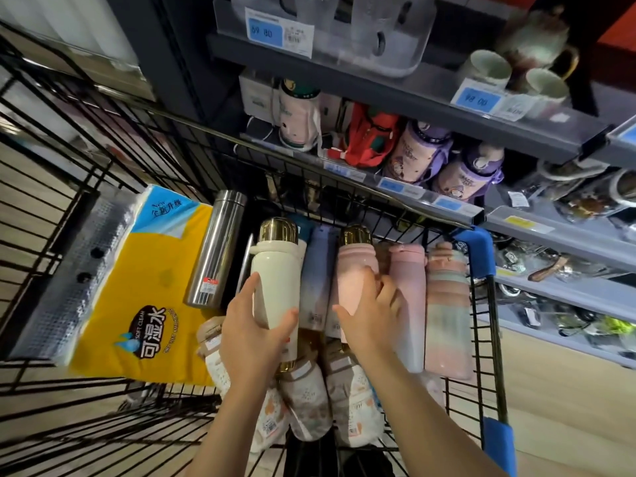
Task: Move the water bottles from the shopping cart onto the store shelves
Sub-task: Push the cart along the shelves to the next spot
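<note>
Left hand (256, 325) wraps the cream gold-capped bottle (275, 277), right hand (370, 313) curls around the pink gold-capped bottle (354, 270), both mid-cart (481, 304). Packed tight beside the lilac bottle (318, 270), a double lift risks slipping or dragging neighbours.

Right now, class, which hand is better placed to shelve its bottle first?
Probably the right hand: it grips the pink gold-capped bottle on the side nearer the shelves; the left hand holds the white bottle farther off.

Both forearms are bare, with no sleeves in view. The left hand (256, 330) and right hand (373, 313) wear no gloves, rings or watch.
</note>
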Action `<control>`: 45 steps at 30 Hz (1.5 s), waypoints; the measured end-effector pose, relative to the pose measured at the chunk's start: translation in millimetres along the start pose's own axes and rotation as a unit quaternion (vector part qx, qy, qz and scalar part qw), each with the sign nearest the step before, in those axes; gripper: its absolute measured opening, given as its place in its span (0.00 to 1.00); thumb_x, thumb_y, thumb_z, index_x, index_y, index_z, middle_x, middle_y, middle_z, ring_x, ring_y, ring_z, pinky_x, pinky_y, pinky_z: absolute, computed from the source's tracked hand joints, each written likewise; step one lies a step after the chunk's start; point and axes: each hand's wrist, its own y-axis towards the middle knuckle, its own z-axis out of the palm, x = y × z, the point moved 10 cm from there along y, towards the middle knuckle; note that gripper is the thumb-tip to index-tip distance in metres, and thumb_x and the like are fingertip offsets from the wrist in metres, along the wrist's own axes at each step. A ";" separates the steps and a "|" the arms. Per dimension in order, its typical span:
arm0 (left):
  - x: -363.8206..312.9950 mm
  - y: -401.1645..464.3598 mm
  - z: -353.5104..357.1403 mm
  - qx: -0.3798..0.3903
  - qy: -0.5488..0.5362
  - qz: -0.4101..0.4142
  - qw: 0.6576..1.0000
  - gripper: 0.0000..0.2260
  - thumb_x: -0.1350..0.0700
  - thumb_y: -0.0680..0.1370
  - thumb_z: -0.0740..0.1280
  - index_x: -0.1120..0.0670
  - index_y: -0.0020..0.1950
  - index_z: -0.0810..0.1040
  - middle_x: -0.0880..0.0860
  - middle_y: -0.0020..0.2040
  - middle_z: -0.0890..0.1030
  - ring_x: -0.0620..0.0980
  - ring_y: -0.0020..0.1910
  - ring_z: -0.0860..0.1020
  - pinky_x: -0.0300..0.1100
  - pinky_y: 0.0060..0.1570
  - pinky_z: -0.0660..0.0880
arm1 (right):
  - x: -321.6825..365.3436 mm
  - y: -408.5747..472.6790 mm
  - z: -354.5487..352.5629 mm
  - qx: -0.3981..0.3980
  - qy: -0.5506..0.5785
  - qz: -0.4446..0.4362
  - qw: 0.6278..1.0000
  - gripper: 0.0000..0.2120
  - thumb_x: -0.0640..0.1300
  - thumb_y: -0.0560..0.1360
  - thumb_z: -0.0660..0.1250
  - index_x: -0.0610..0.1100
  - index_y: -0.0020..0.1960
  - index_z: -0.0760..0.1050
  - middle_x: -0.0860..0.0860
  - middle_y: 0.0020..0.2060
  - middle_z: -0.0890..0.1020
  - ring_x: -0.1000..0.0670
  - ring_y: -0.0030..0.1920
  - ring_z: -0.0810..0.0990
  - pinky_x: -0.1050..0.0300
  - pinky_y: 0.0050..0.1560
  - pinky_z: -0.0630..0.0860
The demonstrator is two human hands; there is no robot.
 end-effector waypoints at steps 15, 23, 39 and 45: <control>-11.8 -14.9 -2.7 -0.015 0.017 0.025 0.999 0.36 0.45 0.70 0.76 0.45 0.75 0.65 0.49 0.70 0.71 0.52 0.67 0.70 0.46 0.52 0.68 | -0.6 -17.2 7.7 0.075 0.111 -0.013 0.991 0.43 0.53 0.68 0.71 0.57 0.75 0.49 0.48 0.71 0.62 0.42 0.65 0.68 0.47 0.60 0.73; -70.8 -55.4 -10.0 -0.065 -0.029 0.090 0.993 0.36 0.47 0.69 0.77 0.43 0.74 0.65 0.46 0.68 0.72 0.49 0.66 0.70 0.45 0.56 0.68 | -19.5 -51.3 -90.5 -0.022 0.240 -0.104 0.965 0.42 0.48 0.69 0.73 0.57 0.75 0.53 0.54 0.69 0.64 0.50 0.64 0.69 0.53 0.57 0.72; -352.1 -265.3 97.6 -0.134 -0.123 0.375 0.909 0.32 0.38 0.67 0.67 0.41 0.70 0.64 0.48 0.65 0.73 0.47 0.61 0.72 0.50 0.56 0.76 | -301.7 -96.7 -350.9 -0.281 0.507 -0.151 0.800 0.44 0.51 0.61 0.75 0.73 0.67 0.54 0.61 0.68 0.65 0.55 0.65 0.71 0.46 0.60 0.75; -459.5 -330.6 147.7 -0.131 -0.130 0.421 0.888 0.36 0.41 0.66 0.74 0.37 0.70 0.61 0.48 0.68 0.71 0.48 0.63 0.68 0.50 0.60 0.70 | -416.7 -115.0 -450.3 -0.387 0.522 -0.183 0.737 0.49 0.41 0.64 0.79 0.74 0.65 0.52 0.70 0.61 0.67 0.67 0.58 0.72 0.64 0.52 0.70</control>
